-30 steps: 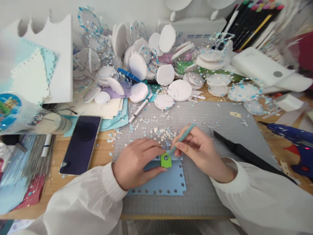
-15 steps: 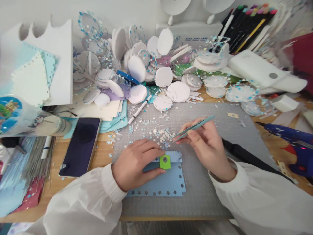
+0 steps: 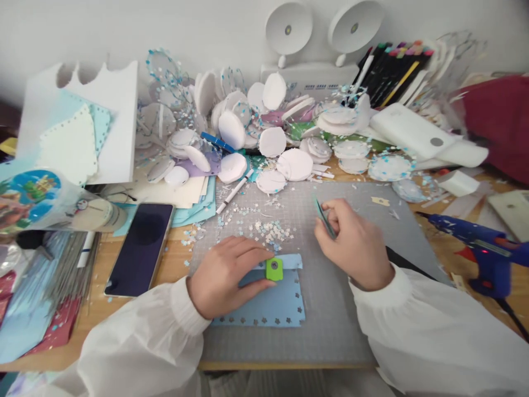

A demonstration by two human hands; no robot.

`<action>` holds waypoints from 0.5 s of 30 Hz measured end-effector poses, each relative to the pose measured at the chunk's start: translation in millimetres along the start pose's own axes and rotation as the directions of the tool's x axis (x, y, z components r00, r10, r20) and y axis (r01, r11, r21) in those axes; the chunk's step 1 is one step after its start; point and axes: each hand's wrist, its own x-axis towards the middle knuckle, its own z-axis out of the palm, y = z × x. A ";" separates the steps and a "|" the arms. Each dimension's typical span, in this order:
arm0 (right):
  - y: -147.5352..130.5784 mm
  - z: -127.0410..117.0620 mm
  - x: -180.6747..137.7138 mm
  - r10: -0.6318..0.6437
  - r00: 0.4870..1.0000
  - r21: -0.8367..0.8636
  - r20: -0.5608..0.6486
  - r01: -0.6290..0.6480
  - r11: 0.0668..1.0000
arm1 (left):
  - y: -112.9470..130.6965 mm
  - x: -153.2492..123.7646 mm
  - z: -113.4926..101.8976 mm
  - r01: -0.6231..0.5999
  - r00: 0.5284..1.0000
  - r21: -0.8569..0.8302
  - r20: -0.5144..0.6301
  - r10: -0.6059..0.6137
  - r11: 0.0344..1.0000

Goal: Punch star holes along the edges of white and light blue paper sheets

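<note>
My left hand closes thumb and fingers around a small green craft punch. Under it lies a light-blue sheet of paper with flower-shaped holes along its lower and right edges and a folded strip at the top. To the right, my right hand is raised above the mat and pinches a thin teal piece of paper, seen nearly edge-on. Tiny punched paper flowers are heaped just beyond the blue sheet, on the grey cutting mat.
A phone and a cup stand at the left. Several white paper discs crowd the back, near a white marker. A blue glue gun with a red light lies at the right.
My right hand has turned over, so the teal paper it holds now tilts steeply instead of reaching up to the right. My left hand keeps the punch at the blue sheet. The view has shifted.
</note>
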 end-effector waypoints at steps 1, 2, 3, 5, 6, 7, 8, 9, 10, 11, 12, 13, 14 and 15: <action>0.3 -0.4 1.1 -0.026 0.999 -0.005 -0.025 0.026 1.000 | 2.7 0.2 -1.2 0.010 1.000 -0.009 -0.019 -0.010 1.000; -0.6 -1.7 1.6 -0.068 0.996 0.026 -0.053 0.069 0.997 | 5.8 0.4 -2.6 0.027 0.999 -0.029 -0.036 -0.028 0.999; -2.6 -3.8 1.4 -0.123 0.990 0.084 -0.071 0.129 0.988 | 9.5 0.7 -4.1 0.051 0.997 -0.061 -0.051 -0.054 0.997; -9.9 -9.4 -1.6 -0.262 0.962 0.229 -0.078 0.273 0.934 | 17.5 1.5 -7.3 0.139 0.987 -0.149 -0.059 -0.149 0.979; -14.8 -12.1 -4.2 -0.342 0.937 0.296 -0.066 0.346 0.890 | 21.7 2.2 -8.9 0.197 0.976 -0.198 -0.053 -0.211 0.960; -19.9 -13.9 -7.1 -0.427 0.903 0.347 -0.044 0.415 0.841 | 25.8 3.2 -10.6 0.256 0.961 -0.244 -0.040 -0.273 0.936; -24.8 -14.8 -10.1 -0.509 0.861 0.381 -0.021 0.477 0.792 | 29.7 4.4 -12.2 0.313 0.943 -0.283 -0.020 -0.332 0.907; -29.2 -14.5 -12.9 -0.582 0.813 0.402 0.001 0.533 0.745 | 33.3 5.8 -13.8 0.360 0.926 -0.316 0.005 -0.378 0.878; -32.7 -13.2 -15.4 -0.638 0.770 0.410 0.015 0.577 0.707 | 36.6 7.3 -15.4 0.392 0.913 -0.344 0.035 -0.405 0.853; -35.3 -11.2 -17.5 -0.673 0.739 0.417 0.021 0.605 0.678 | 39.5 8.8 -16.9 0.409 0.907 -0.365 0.064 -0.416 0.836; -36.8 -9.1 -19.1 -0.686 0.727 0.430 0.023 0.612 0.663 | 42.1 10.0 -18.3 0.417 0.905 -0.381 0.092 -0.415 0.825; -37.5 -7.1 -20.3 -0.679 0.734 0.453 0.023 0.598 0.661 | 44.2 10.8 -19.6 0.418 0.906 -0.393 0.116 -0.407 0.819; -37.5 -5.8 -21.2 -0.657 0.753 0.487 0.025 0.565 0.666 | 45.8 10.9 -20.8 0.415 0.908 -0.399 0.130 -0.398 0.817; -37.2 -5.1 -21.8 -0.623 0.781 0.529 0.033 0.515 0.674 | 47.1 10.4 -21.9 0.412 0.910 -0.399 0.135 -0.392 0.819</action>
